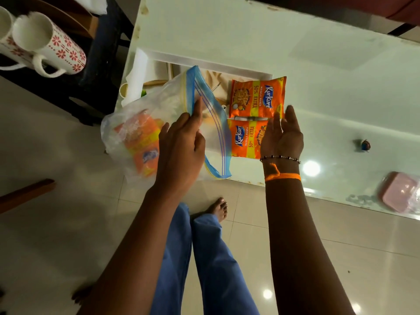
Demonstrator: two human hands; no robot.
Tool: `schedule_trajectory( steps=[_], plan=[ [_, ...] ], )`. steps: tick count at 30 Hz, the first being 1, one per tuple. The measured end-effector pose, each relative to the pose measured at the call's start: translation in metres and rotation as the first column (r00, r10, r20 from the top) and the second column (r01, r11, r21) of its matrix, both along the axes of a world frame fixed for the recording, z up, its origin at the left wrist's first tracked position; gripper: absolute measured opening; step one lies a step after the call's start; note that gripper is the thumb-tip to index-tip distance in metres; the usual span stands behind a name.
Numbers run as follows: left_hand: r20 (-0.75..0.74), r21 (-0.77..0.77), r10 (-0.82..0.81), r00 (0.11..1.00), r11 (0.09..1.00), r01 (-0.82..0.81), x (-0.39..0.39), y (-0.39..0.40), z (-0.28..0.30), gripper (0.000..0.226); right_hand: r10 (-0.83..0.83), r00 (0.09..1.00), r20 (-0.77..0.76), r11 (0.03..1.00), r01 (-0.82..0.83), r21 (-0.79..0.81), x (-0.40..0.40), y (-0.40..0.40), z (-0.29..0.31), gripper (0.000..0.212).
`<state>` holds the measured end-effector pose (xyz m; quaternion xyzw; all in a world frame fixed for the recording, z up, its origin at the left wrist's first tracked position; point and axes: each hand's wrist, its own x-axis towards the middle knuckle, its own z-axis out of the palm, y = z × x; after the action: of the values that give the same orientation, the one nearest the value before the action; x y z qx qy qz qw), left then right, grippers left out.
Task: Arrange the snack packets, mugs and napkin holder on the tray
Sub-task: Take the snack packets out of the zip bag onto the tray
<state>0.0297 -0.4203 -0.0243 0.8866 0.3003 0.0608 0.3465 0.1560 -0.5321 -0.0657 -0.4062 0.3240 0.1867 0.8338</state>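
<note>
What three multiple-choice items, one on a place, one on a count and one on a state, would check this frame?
1. Where do the two loose orange snack packets lie?
A. On the floor
B. On the glass table, beside the zip bag
C. Inside a mug

2. How many patterned mugs show at top left?
A. Two
B. Four
C. None

3. What is the left hand doing?
A. Holding a mug
B. Resting flat on the floor
C. Pinching the rim of the open zip bag

Answers:
1 B: the far packet and the near packet lie flat on the table, right of the zip bag.
2 A: one full mug and another cut off by the frame edge.
3 C: the left hand grips the bag's blue rim; the right hand is open above the near packet.
</note>
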Motion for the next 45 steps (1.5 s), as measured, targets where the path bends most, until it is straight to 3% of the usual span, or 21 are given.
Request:
schedule_trajectory(
  steps=[1, 3, 5, 7, 9, 12, 15, 18, 21, 25, 26, 28, 31, 35, 38, 41, 45],
  plan=[
    [0.005, 0.004, -0.002, 1.000, 1.000, 0.002, -0.003, 0.001, 0.002, 0.054, 0.065, 0.998, 0.024, 0.998, -0.065, -0.009, -0.007, 0.004, 0.002, 0.039],
    [0.030, -0.010, 0.000, 1.000, 1.000, 0.001, -0.009, 0.002, 0.006, 0.055, 0.378, 0.918, 0.124, 0.926, -0.370, -0.080, -0.022, 0.016, 0.015, 0.037],
    [0.065, -0.041, 0.007, 0.998, 0.999, -0.004, -0.019, 0.006, 0.012, 0.056, 0.754, 0.639, 0.152, 0.657, -0.731, -0.186, -0.044, 0.035, 0.024, 0.035],
    [0.095, -0.058, 0.026, 0.995, 0.998, -0.021, -0.030, 0.011, 0.018, 0.056, 0.946, 0.310, 0.097, 0.324, -0.888, -0.326, -0.060, 0.058, 0.024, 0.033],
    [0.118, -0.077, 0.068, 0.991, 0.995, -0.059, -0.046, 0.018, 0.023, 0.056, 0.997, 0.056, 0.051, 0.075, -0.846, -0.527, -0.072, 0.085, 0.022, 0.031],
    [0.144, -0.104, 0.125, 0.982, 0.988, -0.110, -0.070, 0.030, 0.030, 0.056, 0.965, -0.260, -0.031, -0.200, -0.655, -0.729, -0.085, 0.125, 0.014, 0.034],
    [0.149, -0.087, 0.142, 0.979, 0.988, -0.130, -0.089, 0.046, 0.035, 0.056, 0.886, -0.427, -0.178, -0.389, -0.480, -0.786, -0.095, 0.158, 0.003, 0.035],
    [0.130, -0.074, 0.123, 0.984, 0.991, -0.114, -0.096, 0.057, 0.036, 0.055, 0.819, -0.522, -0.237, -0.488, -0.419, -0.765, -0.107, 0.175, 0.000, 0.030],
    [0.111, -0.080, 0.108, 0.988, 0.992, -0.099, -0.096, 0.063, 0.033, 0.056, 0.854, -0.483, -0.192, -0.447, -0.493, -0.746, -0.115, 0.176, 0.008, 0.020],
    [0.107, -0.101, 0.088, 0.990, 0.992, -0.078, -0.088, 0.059, 0.027, 0.056, 0.916, -0.354, -0.187, -0.361, -0.529, -0.768, -0.105, 0.159, 0.012, 0.039],
    [0.108, -0.103, 0.082, 0.991, 0.992, -0.071, -0.085, 0.057, 0.025, 0.056, 0.948, -0.274, -0.160, -0.293, -0.561, -0.774, -0.100, 0.150, 0.015, 0.042],
    [0.106, -0.110, 0.073, 0.992, 0.992, -0.061, -0.078, 0.055, 0.023, 0.056, 0.992, -0.112, -0.054, -0.116, -0.680, -0.724, -0.086, 0.128, 0.024, 0.026],
    [0.098, -0.141, 0.063, 0.993, 0.989, -0.048, -0.065, 0.053, 0.020, 0.058, 0.993, 0.099, 0.064, 0.116, -0.737, -0.666, -0.061, 0.089, 0.042, 0.032],
    [0.060, -0.099, 0.029, 0.998, 0.995, -0.023, -0.045, 0.051, 0.014, 0.059, 0.879, 0.436, 0.195, 0.472, -0.728, -0.498, -0.025, 0.047, 0.055, 0.022],
    [0.014, -0.085, 0.004, 1.000, 0.996, -0.003, -0.031, 0.050, 0.008, 0.057, 0.730, 0.642, 0.236, 0.678, -0.633, -0.373, -0.002, 0.030, 0.057, 0.016],
    [-0.023, -0.068, -0.023, 0.999, 0.997, 0.021, -0.018, 0.048, 0.003, 0.057, 0.589, 0.778, 0.219, 0.797, -0.515, -0.317, 0.021, 0.028, 0.044, 0.017],
    [-0.054, -0.061, -0.019, 0.998, 0.998, 0.015, -0.007, 0.045, 0.001, 0.059, 0.496, 0.856, 0.147, 0.839, -0.428, -0.335, 0.047, 0.047, 0.015, 0.021]
  ],
)
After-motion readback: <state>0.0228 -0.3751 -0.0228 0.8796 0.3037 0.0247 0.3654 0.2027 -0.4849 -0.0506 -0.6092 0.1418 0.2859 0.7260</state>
